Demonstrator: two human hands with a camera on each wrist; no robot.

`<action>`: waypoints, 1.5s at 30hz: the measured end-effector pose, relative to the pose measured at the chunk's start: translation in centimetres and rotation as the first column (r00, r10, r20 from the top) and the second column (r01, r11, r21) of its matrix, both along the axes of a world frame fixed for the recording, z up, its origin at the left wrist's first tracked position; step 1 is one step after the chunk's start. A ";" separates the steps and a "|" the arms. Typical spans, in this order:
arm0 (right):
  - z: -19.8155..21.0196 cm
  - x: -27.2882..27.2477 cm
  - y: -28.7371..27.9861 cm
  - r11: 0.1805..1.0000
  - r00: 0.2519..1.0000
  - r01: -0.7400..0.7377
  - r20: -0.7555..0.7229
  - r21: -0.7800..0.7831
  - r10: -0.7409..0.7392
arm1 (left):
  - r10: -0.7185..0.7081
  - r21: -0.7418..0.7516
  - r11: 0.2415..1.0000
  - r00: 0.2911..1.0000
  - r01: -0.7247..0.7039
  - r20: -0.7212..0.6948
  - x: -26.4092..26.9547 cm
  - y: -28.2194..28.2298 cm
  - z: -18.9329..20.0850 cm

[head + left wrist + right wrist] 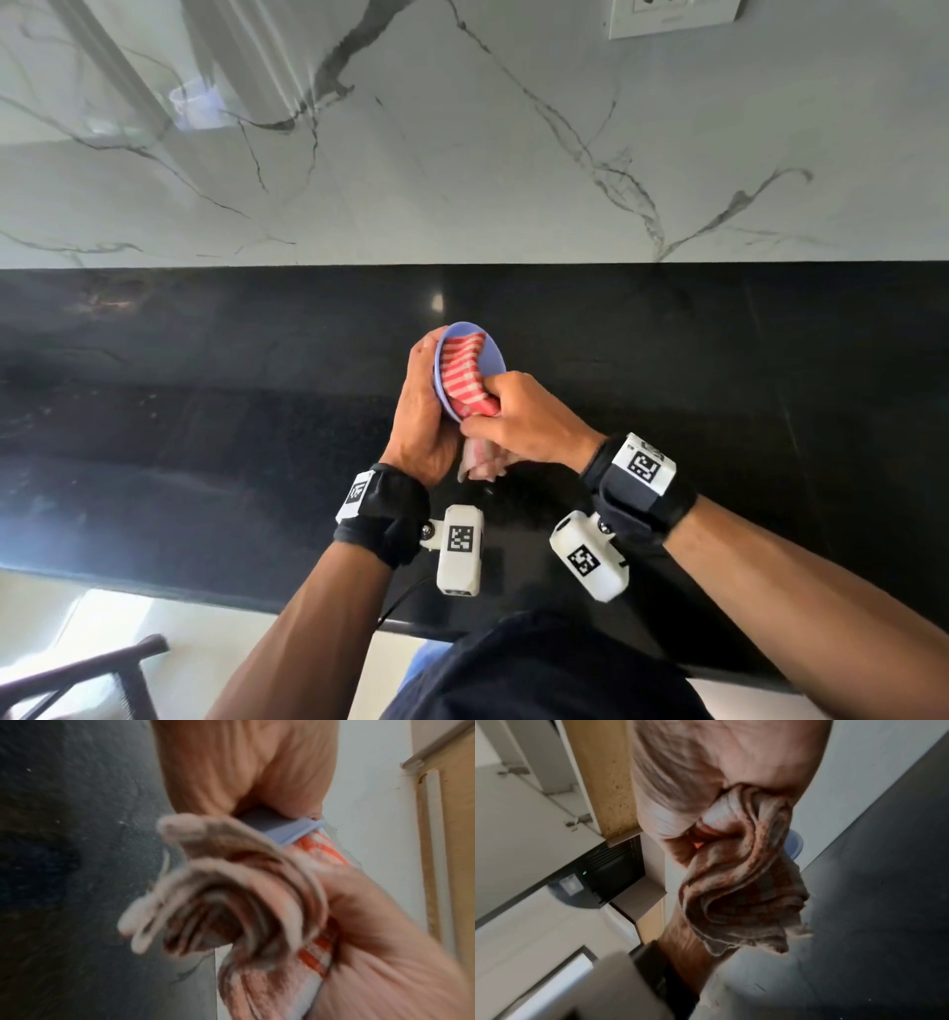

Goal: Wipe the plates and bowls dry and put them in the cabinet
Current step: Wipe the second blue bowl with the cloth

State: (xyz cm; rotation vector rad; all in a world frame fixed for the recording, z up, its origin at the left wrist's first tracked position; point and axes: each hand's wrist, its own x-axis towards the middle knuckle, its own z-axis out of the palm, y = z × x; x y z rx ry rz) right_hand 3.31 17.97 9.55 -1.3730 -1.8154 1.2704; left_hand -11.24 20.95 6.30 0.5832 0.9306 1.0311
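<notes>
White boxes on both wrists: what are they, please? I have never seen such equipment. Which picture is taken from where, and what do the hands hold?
There is no machine here, only a person working with two bare hands. The white boxes are small cameras strapped to the wrists. The wide picture comes from a camera worn on the head, looking down. The two close, blurred pictures come from the wrist cameras, looking along each hand.

The left hand holds a small blue bowl, tilted on its side over the black counter. The right hand grips a red-and-white striped cloth and presses it into the bowl to dry it. Behind the counter is a marble wall.
</notes>
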 end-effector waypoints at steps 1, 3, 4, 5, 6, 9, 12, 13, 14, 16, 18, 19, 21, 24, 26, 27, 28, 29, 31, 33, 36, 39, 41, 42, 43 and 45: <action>0.0 0.4 0.1 1.000 0.998 0.010 -0.061 -0.027 -0.011 | -0.003 0.007 1.000 1.000 0.003 -0.013 -0.1 -0.1 0.0; 0.1 1.4 0.3 0.997 0.989 0.042 -0.137 -0.067 -0.051 | -0.040 0.020 0.999 0.999 0.040 -0.022 -0.3 -0.4 0.6; 0.1 1.9 0.4 0.996 0.987 0.066 -0.139 -0.061 -0.074 | -0.056 0.018 0.998 0.998 0.057 -0.030 -0.6 -0.6 0.7; 0.4 2.4 0.4 0.995 0.988 0.096 -0.117 -0.006 -0.096 | -0.055 0.003 0.998 0.998 0.055 -0.044 -1.0 -0.6 0.7; 0.6 2.7 0.4 0.983 0.990 0.131 -0.070 0.128 -0.123 | -0.050 -0.022 0.999 0.997 0.049 -0.057 -1.3 -0.6 0.7; 0.4 3.3 1.2 0.710 0.970 -0.095 0.224 0.698 -0.090 | -0.069 -0.094 0.994 0.995 0.061 -0.076 -1.4 -0.4 0.6; -1.7 3.9 2.9 0.513 0.792 -0.505 0.609 0.694 -0.044 | -0.130 -0.110 0.987 0.987 0.120 -0.092 -0.3 -0.4 1.8; -2.2 4.0 3.1 0.522 0.739 -0.553 0.671 0.649 -0.051 | -0.149 -0.110 0.984 0.985 0.139 -0.092 0.0 -0.5 2.2; -2.5 4.0 3.2 0.543 0.706 -0.575 0.707 0.613 -0.051 | -0.160 -0.097 0.984 0.981 0.150 -0.107 0.2 -0.5 2.6; -2.8 3.7 3.1 0.586 0.681 -0.568 0.730 0.579 -0.062 | -0.150 -0.042 0.988 0.974 0.145 -0.168 0.0 -0.3 2.9; -2.6 3.0 2.6 0.618 0.720 -0.506 0.689 0.602 -0.081 | -0.100 0.006 0.995 0.970 0.104 -0.222 -0.4 -0.1 3.2; -2.3 2.4 2.1 0.661 0.744 -0.467 0.665 0.588 -0.066 | -0.074 0.035 0.996 0.966 0.085 -0.246 -0.5 0.2 3.0; -1.4 1.4 1.0 0.840 0.851 -0.304 0.524 0.449 0.028 | -0.014 0.101 0.994 0.958 0.044 -0.285 -0.7 0.6 2.4; -0.4 1.3 0.7 0.988 0.992 -0.101 0.063 -0.120 0.109 | 0.019 0.118 0.993 0.954 0.018 -0.300 -1.0 0.2 2.0; 0.1 1.9 0.5 0.969 0.967 0.050 -0.229 -0.240 -0.107 | -0.008 0.116 0.992 0.952 0.045 -0.307 -1.3 0.2 1.6; -0.1 2.1 0.6 0.950 0.918 0.142 -0.323 -0.279 -0.232 | -0.018 0.128 0.990 0.949 0.061 -0.316 -1.3 0.1 1.5; -0.2 2.4 0.6 0.933 0.866 0.215 -0.385 -0.288 -0.318 | -0.030 0.134 0.988 0.947 0.076 -0.321 -1.3 0.2 1.5; -0.2 2.5 0.7 0.936 0.858 0.276 -0.383 -0.219 -0.343 | -0.049 0.125 0.988 0.945 0.094 -0.324 -1.2 0.1 1.8; -0.7 2.7 1.3 0.942 0.942 0.288 -0.231 0.174 -0.245 | -0.091 0.094 0.987 0.938 0.129 -0.333 -0.8 -0.1 2.3; -1.9 3.1 2.0 0.773 0.991 -0.020 0.117 0.634 -0.070 | -0.108 0.089 0.985 0.931 0.147 -0.348 -0.6 -0.3 2.5; -4.2 3.6 3.2 0.552 0.842 -0.443 0.540 0.706 -0.014 | -0.230 -0.053 0.973 0.949 0.224 -0.216 -0.1 -0.2 2.5; -5.0 3.7 3.4 0.618 0.798 -0.439 0.599 0.652 -0.065 | -0.128 0.004 0.991 0.956 0.134 -0.265 0.4 0.3 3.3; -5.0 3.1 2.4 0.685 0.820 -0.378 0.569 0.623 -0.065 | -0.056 0.078 0.993 0.947 0.085 -0.315 0.5 0.8 3.6; -4.6 2.7 1.8 0.769 0.866 -0.316 0.499 0.556 -0.005 | -0.027 0.107 0.992 0.941 0.066 -0.336 0.5 1.0 3.4; -3.6 2.3 1.1 0.888 0.923 -0.210 0.382 0.408 0.043 | -0.007 0.128 0.990 0.933 0.057 -0.359 0.4 1.2 2.9; -2.1 1.5 0.4 0.998 0.996 -0.051 0.072 -0.021 0.053 | 0.014 0.158 0.986 0.919 0.052 -0.393 0.0 1.1 2.0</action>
